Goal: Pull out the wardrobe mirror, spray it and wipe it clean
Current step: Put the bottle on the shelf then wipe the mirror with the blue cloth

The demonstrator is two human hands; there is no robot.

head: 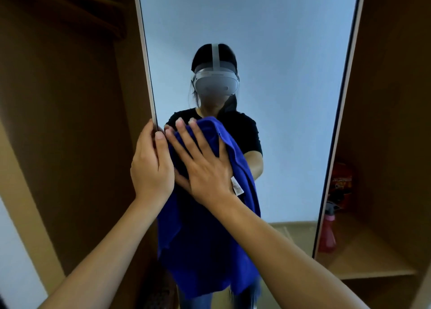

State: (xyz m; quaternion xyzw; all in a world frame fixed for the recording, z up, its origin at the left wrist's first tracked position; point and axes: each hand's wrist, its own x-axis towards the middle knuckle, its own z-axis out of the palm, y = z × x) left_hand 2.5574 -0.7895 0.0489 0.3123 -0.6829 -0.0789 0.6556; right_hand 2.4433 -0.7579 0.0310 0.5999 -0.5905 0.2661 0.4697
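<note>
The soft cloth (pixel 205 238) is deep blue all over, with a small white tag that has tiny pale print on it. The tall mirror (pixel 279 75) shows a plain light blue-grey wall, and its thin frame is silver. The wooden wardrobe walls (pixel 70 122) are plain brown. The plastic spray bottle (pixel 327 236) on the tan shelf is red-pink with a grey top.

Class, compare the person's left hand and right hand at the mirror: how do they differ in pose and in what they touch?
The left hand grips the mirror's left edge, thumb in front; the right hand lies flat on the glass side. The left hand touches only the frame; the right hand presses the blue cloth against the mirror with fingers spread. Both are bare and raised side by side.
</note>
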